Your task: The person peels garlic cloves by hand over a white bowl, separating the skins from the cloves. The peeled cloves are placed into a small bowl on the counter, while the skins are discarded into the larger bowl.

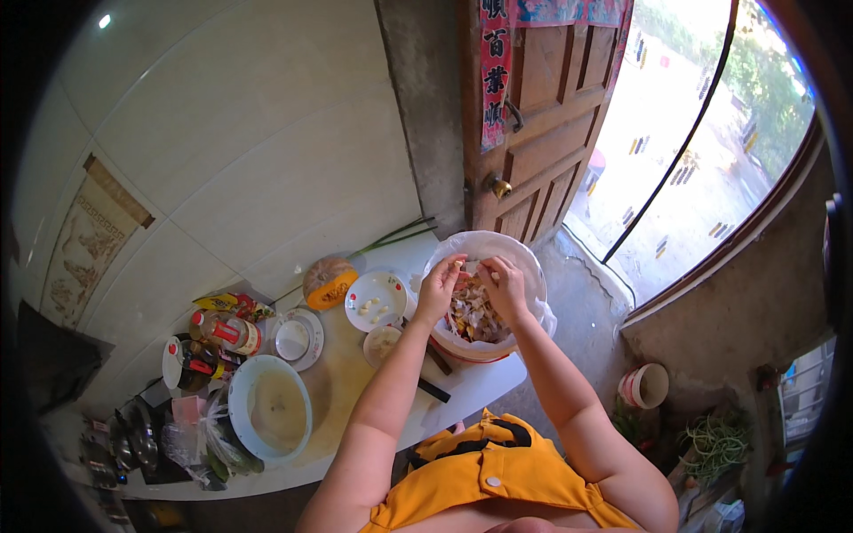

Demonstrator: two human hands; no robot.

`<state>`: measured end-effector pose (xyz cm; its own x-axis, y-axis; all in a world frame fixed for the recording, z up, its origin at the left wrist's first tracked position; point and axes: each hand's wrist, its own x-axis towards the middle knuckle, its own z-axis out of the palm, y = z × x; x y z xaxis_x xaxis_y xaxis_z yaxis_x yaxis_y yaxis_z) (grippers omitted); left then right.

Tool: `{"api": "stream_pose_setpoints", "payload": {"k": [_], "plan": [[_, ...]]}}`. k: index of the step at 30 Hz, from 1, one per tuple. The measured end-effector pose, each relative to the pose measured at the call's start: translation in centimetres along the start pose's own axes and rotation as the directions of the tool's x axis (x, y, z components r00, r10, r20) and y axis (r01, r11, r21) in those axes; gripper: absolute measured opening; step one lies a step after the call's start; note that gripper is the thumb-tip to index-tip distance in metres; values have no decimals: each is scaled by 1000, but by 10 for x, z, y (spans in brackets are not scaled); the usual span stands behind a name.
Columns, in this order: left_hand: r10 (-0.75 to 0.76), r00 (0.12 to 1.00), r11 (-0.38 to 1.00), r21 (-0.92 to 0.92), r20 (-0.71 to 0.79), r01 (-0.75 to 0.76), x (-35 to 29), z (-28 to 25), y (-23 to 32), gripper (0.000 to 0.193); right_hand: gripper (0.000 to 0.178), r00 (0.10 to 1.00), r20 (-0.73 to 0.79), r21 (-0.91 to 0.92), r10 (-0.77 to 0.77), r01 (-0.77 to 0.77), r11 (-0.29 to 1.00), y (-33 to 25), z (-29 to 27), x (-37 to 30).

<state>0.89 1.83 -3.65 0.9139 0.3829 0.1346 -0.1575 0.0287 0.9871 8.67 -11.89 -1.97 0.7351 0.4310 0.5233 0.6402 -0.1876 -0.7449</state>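
Observation:
Both my hands are raised over a bin (pixel 537 282) lined with a white plastic bag. Dry peels and scraps (pixel 477 318) fill much of it. My left hand (pixel 436 291) pinches a small pale garlic clove (pixel 459 265) between thumb and fingertips. Close beside it, my right hand (pixel 506 287) has its fingers pressed together; whatever is in them is too small to make out. To the left of the bin, a white plate (pixel 358 290) with a red pattern carries several peeled cloves (pixel 378 312). A small bowl (pixel 377 345) sits just below that plate, partly behind my left forearm.
A cut pumpkin (pixel 330 282) and green stalks (pixel 391 236) lie by the wall. Farther left are stacked dishes (pixel 293 339), a basin of cloudy liquid (pixel 270 409) and bottles (pixel 226 330). A black handle (pixel 434 391) juts toward the table's edge. A wooden door (pixel 542 115) stands open.

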Motion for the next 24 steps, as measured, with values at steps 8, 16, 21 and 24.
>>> {"api": "stream_pose_setpoints", "payload": {"k": [8,16,21,24], "plan": [[334,942,763,580,26,-286,-8,8,8,29,15,997,47,12,-64,64,998,-4,-1,1],[314,949,745,618,6,-250,-11,10,10,32,15,998,54,49,-36,33,998,-3,3,-1],[348,937,722,633,18,-280,-11,9,8,30,16,998,60,63,-15,11,998,-2,4,-2],[339,941,731,625,14,-273,-12,9,9,31,15,997,69,71,26,-31,997,-5,4,-2]]}}
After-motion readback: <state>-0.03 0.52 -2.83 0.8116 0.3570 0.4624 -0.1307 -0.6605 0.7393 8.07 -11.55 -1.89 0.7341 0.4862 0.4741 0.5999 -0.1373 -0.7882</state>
